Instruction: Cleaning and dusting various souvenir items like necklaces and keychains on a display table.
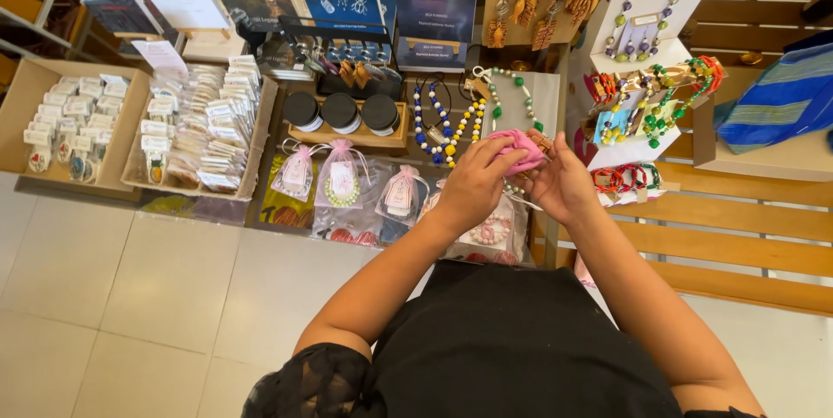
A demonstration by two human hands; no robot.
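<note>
Both my hands meet over a display table of jewellery. My left hand [475,182] and my right hand [560,182] together pinch a small pink cloth pouch [521,147], held up above clear bags of beaded bracelets [490,231]. A thin white ribbon hangs from the pouch near my right hand. Just beyond the pouch lie beaded necklaces [451,123] in blue, yellow, white and green.
Three sheer pink gift pouches [340,175] lie left of my hands. Three black-lidded jars [341,111] sit on a wooden tray. Cardboard boxes [250,173] of packaged items stand at left. White stands [685,1] with necklaces and bangles are at right, on a slatted wooden bench [746,240].
</note>
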